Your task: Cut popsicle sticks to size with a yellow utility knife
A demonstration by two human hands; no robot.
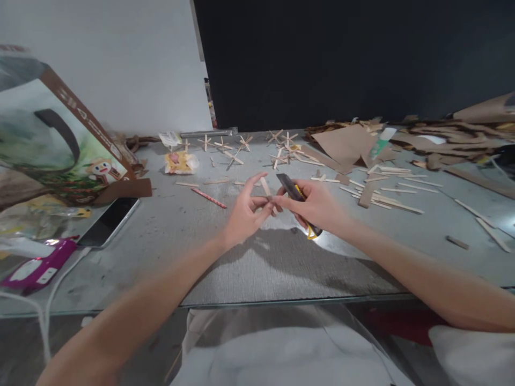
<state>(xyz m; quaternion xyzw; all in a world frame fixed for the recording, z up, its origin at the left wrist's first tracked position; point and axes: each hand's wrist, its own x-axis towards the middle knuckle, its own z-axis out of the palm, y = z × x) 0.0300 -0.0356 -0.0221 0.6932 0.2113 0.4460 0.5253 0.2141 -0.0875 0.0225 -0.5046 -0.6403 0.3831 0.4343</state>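
My left hand (245, 212) pinches a short wooden craft stick (265, 187) between thumb and fingers, with the index finger raised. My right hand (316, 206) is closed round a yellow and black utility knife (298, 195), whose dark blade end meets the stick at the fingertips. Both hands hover above the grey table (249, 262), close to its middle.
Several star-shaped stick assemblies (241, 145) lie at the back. Loose sticks (386, 187) and cardboard scraps (346, 145) spread to the right. A red-striped stick (209, 198), a phone (108, 222), a printed box (52, 145), a purple packet (38, 268) and a white cable lie left.
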